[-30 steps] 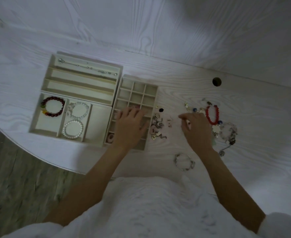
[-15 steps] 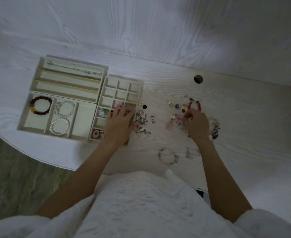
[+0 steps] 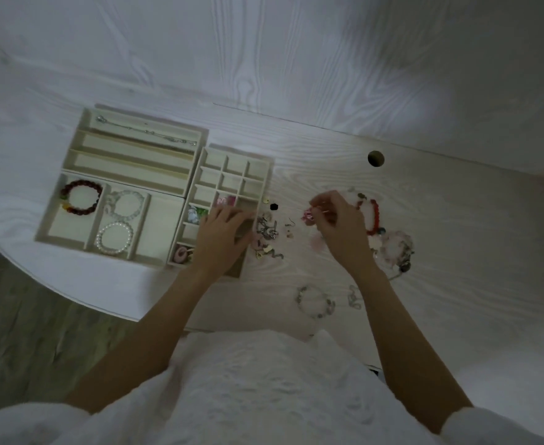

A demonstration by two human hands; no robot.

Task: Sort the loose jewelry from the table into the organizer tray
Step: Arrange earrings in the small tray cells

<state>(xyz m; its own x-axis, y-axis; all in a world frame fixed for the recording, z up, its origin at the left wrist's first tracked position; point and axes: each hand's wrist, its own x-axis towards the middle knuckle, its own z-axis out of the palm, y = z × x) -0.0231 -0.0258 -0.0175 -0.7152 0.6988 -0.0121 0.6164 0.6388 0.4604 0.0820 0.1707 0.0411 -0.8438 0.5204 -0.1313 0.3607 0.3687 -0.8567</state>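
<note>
Here the right hand (image 3: 338,226) pinched a pink piece (image 3: 307,216) right of the tray (image 3: 232,162); the flat, empty left hand (image 3: 222,239), lying on the tray, was nearer its cells.

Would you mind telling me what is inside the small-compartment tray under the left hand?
The grid tray shows small pink pieces, a green-and-white piece and a pink ring. The left hand covers several cells.

The counter (image 3: 440,220) is pale whitewashed wood with swirling grain. The organizer tray (image 3: 196,175) is cream. In it lie a dark red beaded bracelet (image 3: 81,197) and a white pearl bracelet (image 3: 115,238). Right, a bright red bracelet (image 3: 374,216). Sleeves (image 3: 505,428) are white.
</note>
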